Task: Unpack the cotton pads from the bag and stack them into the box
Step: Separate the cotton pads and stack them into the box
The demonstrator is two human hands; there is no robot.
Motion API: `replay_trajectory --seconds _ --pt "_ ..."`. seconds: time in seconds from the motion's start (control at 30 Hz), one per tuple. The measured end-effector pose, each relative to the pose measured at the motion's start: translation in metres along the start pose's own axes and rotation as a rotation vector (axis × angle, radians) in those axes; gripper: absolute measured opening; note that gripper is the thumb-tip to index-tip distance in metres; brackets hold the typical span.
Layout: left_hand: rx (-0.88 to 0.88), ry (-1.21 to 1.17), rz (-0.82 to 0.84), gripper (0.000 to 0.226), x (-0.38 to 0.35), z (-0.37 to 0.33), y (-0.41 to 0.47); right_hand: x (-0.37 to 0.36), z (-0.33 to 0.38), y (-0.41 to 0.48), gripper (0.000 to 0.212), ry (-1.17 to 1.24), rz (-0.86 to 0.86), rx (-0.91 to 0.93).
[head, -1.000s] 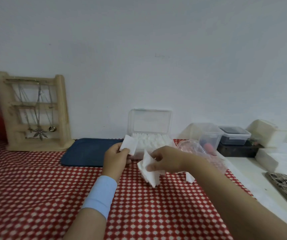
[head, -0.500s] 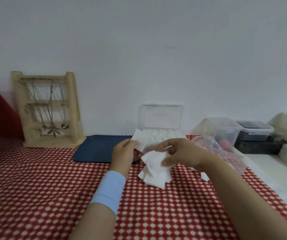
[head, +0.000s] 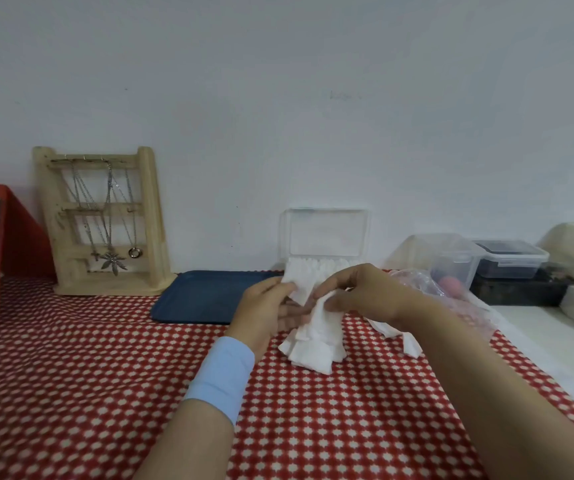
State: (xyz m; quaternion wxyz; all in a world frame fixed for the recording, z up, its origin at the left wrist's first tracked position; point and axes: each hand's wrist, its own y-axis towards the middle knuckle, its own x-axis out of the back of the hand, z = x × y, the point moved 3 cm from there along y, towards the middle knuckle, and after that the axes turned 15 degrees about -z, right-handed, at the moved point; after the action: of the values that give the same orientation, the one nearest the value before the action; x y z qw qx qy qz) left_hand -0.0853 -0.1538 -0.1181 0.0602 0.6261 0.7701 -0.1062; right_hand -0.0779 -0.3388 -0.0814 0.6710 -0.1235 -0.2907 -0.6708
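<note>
Red-and-white checked cloth covers the bench [head: 71, 375], and at its far edge stands the clear box [head: 327, 237], lid upright, a row of cotton pads [head: 313, 268] inside. Just before it the left hand [head: 265, 308] has its grip pinched on a single pad [head: 296, 289], while the right hand [head: 365, 294] has its grip closed on the top of a loose pile of pads [head: 313, 344] resting on the cloth — the crumpled clear bag [head: 417, 282] lies behind the right wrist, toward the bench's right edge.
</note>
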Motion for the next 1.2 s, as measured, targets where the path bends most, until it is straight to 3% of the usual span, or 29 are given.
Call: replay_trajectory --seconds 0.2,0.33,0.4,0.53,0.73,0.87,1.0,1.2 --pt "-0.01 0.16 -0.057 0.018 0.007 0.008 0.001 0.014 -0.004 0.002 0.012 -0.008 -0.148 -0.09" --pt "-0.224 0.3 -0.277 0.023 0.013 0.001 0.009 0.029 0.005 0.001 0.009 0.082 -0.116 -0.064" --pt "-0.249 0.293 -0.3 0.024 0.014 0.002 0.012 0.029 0.009 -0.001 0.01 0.165 -0.058 -0.053" --pt "-0.1 0.216 -0.16 0.019 0.013 0.011 0.014 0.015 0.008 -0.004 0.01 0.293 0.051 -0.103" --pt "0.257 -0.022 0.099 0.034 -0.002 0.019 0.008 0.001 0.004 -0.004 0.013 0.143 -0.108 -0.08" --pt "0.073 0.104 0.136 0.031 -0.002 0.02 0.009 -0.005 0.003 -0.003 0.012 0.164 -0.195 -0.164" --pt "0.087 0.036 0.112 0.027 0.0 0.023 0.012 -0.009 -0.002 -0.003 0.022 0.195 -0.179 -0.282" --pt "0.052 0.037 0.049 0.019 0.0 0.023 0.014 -0.007 -0.002 -0.001 0.016 0.187 -0.291 -0.235"
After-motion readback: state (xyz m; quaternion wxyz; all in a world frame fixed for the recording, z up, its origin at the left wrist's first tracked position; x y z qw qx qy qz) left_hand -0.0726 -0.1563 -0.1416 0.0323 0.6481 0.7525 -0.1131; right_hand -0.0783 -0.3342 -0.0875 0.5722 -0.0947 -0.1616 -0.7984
